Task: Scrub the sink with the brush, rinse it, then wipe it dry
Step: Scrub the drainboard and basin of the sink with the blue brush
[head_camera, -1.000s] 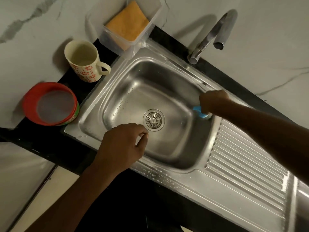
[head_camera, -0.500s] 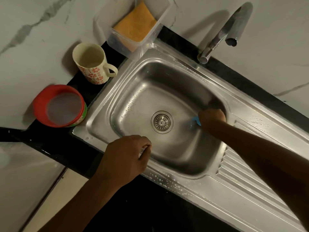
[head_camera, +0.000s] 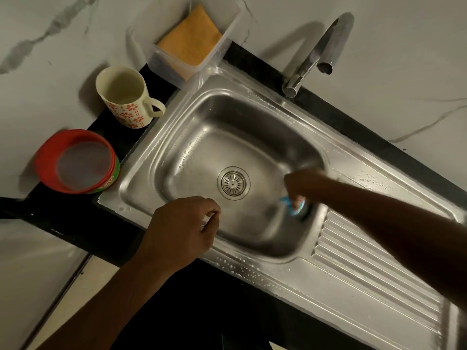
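Note:
The steel sink (head_camera: 252, 102) fills the middle of the view, with its drain (head_camera: 233, 183) at the centre and soapy drops along its rim. My right hand (head_camera: 303, 184) reaches into the basin's right side, closed around a blue brush (head_camera: 293, 206) that presses against the near right wall; most of the brush is hidden by my fingers and blurred. My left hand (head_camera: 182, 229) rests on the sink's near rim with fingers curled and nothing visible in it. An orange cloth (head_camera: 190, 39) lies in a clear plastic box (head_camera: 214, 56) behind the sink.
A chrome tap (head_camera: 318, 51) stands at the back right, off. A cream mug with red flowers (head_camera: 126, 99) and a red-rimmed tub (head_camera: 78, 162) sit on the black counter to the left. A ribbed drainboard (head_camera: 379, 274) extends to the right.
My right hand with the brush has slid from the basin's back right wall down toward the near right corner. My left hand has stayed on the near rim.

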